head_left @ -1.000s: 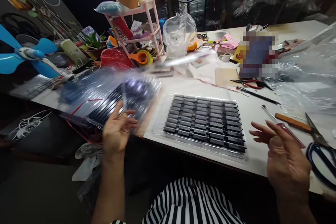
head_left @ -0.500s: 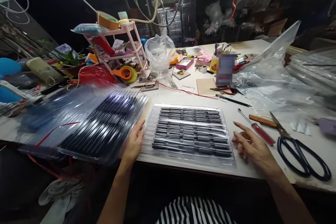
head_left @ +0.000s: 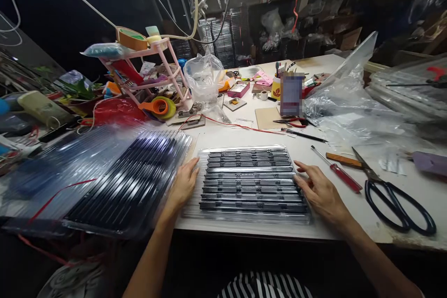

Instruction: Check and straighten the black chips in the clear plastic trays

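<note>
Clear plastic tray (head_left: 194, 205) of black strips lay crosswise between the flat, empty left hand (head_left: 184, 185) and right hand (head_left: 316, 191) touching its ends.

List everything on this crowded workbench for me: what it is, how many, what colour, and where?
clear tray of black strips: one, front centre of the white table
stack of trays in plastic wrap: one, black and clear, front left
screwdriver: one, red handle, right of the centre tray
scissors: one pair, black handles, far right front
wooden-handled tool: one, brown, beside the scissors
pink rack: one, back left, tape roll on top
orange tape dispenser: one, under the rack
clear plastic bags: several, right side
pen: one, black, behind the centre tray
left hand: on the tray's left edge
right hand: on the tray's right edge
</note>
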`<state>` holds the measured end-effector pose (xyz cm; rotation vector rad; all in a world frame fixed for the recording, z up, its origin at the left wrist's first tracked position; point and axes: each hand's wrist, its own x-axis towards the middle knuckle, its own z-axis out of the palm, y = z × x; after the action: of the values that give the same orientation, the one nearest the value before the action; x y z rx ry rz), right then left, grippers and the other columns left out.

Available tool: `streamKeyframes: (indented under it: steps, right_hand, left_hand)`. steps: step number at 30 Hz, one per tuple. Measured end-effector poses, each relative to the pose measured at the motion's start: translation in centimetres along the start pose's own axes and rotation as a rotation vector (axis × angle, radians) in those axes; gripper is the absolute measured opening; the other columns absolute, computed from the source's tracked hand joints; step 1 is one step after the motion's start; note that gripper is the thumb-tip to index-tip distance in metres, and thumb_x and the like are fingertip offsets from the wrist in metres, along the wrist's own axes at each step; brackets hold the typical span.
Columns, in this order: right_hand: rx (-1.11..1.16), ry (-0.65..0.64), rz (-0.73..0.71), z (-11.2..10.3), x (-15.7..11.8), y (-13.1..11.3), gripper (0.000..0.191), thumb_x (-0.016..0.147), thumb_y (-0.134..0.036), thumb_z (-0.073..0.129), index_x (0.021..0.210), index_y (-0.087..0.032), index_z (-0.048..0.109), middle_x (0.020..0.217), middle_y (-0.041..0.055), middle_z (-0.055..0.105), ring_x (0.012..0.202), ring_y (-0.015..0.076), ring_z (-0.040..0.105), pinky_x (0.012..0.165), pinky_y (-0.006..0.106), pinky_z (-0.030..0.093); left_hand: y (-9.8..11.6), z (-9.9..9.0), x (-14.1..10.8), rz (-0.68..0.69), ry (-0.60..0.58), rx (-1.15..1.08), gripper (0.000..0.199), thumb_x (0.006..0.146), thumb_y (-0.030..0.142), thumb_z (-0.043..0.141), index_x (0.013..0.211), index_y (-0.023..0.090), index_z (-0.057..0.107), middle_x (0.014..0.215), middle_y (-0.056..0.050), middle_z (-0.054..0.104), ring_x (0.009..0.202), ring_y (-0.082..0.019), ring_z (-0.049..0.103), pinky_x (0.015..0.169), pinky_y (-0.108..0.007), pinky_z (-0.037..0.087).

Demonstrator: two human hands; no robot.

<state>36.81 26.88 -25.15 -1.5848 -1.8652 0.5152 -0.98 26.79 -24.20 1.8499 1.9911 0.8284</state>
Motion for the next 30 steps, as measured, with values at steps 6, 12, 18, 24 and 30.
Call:
streamKeyframes:
  steps: [6, 12, 18, 24, 30]
  right_hand:
    - [-0.353, -0.044, -0.177, 1.3, -0.6, -0.1, 0.044, 0.092, -0.019, 0.037, 0.134, -0.025, 0.048, 0.13, 0.0105, 0.053, 0.096, 0.0248, 0.062, 0.062, 0.035, 0.057]
    - [-0.587, -0.193, -0.466, 2.1, 0.6, -1.6, 0.06, 0.078, 0.003, 0.037, 0.137, -0.006, 0.042, 0.148, 0.0225, 0.031, 0.135, 0.036, 0.031, 0.099, 0.057, 0.034]
    - [-0.45, -0.409, -0.543, 1.9, 2.6, -3.1, 0.064, 0.092, -0.049, 0.042, 0.146, -0.019, 0.026, 0.154, 0.0192, 0.015, 0.142, 0.0366, 0.008, 0.106, 0.061, 0.02]
    - [-0.381, -0.422, -0.473, 2.2, 2.6, -3.7, 0.072, 0.087, -0.063, 0.04, 0.146, -0.027, 0.025, 0.155, 0.018, 0.007, 0.141, 0.0405, 0.0, 0.104, 0.065, 0.017]
    - [-0.367, -0.317, -0.288, 1.4, 1.8, -3.9, 0.055, 0.093, -0.045, 0.042, 0.142, -0.02, 0.038, 0.153, 0.0187, 0.018, 0.138, 0.0383, 0.022, 0.103, 0.058, 0.032]
  left_hand:
    - [1.1, 0.9, -0.1, 0.009, -0.04, 0.218, 0.056, 0.088, 0.046, 0.037, 0.133, 0.014, 0.048, 0.142, -0.018, 0.043, 0.135, -0.034, 0.03, 0.106, -0.061, 0.019]
    - [5.2, 2.8, -0.8, 0.237, -0.191, 0.559, 0.064, 0.091, 0.052, 0.028, 0.143, 0.015, 0.031, 0.152, -0.015, 0.025, 0.142, -0.032, 0.012, 0.109, -0.059, 0.008]
    - [5.9, 3.4, 0.3, 0.434, -0.314, 0.538, 0.08, 0.083, 0.067, 0.036, 0.147, 0.023, 0.018, 0.155, -0.012, 0.011, 0.142, -0.031, 0.009, 0.11, -0.056, 0.006]
    - [4.5, 3.4, 0.7, 0.459, -0.27, 0.528, 0.079, 0.083, 0.064, 0.041, 0.147, 0.023, 0.018, 0.155, -0.013, 0.013, 0.142, -0.03, 0.011, 0.111, -0.055, 0.008]
    - [-1.6, 0.8, -1.4, 0.217, -0.127, 0.305, 0.055, 0.093, 0.045, 0.035, 0.143, 0.023, 0.031, 0.153, -0.009, 0.021, 0.14, -0.026, 0.02, 0.111, -0.05, 0.022]
